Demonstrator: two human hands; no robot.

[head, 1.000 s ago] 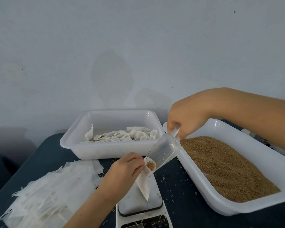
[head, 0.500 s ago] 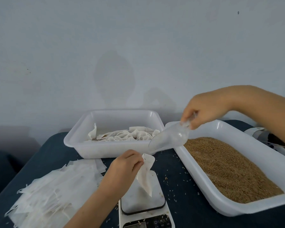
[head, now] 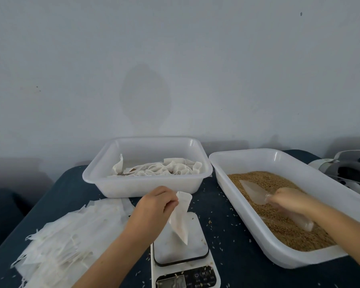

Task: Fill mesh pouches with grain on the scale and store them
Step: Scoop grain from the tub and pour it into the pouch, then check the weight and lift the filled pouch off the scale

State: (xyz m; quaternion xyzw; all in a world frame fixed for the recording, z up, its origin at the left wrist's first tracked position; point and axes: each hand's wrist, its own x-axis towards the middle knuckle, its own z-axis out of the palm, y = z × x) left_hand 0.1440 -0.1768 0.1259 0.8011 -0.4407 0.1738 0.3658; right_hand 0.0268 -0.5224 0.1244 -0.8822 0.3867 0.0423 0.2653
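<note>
Two white tubs [head: 148, 183], one scale [head: 183, 254]. Left hand [head: 154, 206] pinches a limp white mesh pouch [head: 180, 217] above the scale; right hand [head: 289, 199] grips a clear scoop [head: 256, 193], seemingly dug into the tan grain [head: 279, 217].

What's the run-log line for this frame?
step: refill scoop | left hand: pinches pouch over scale | right hand: scoop in grain bin

Two bare forearms reach in from the bottom edge, no sleeves in view; the left hand [head: 154, 201] and right hand [head: 289, 199] wear no gloves, rings or watch
</note>
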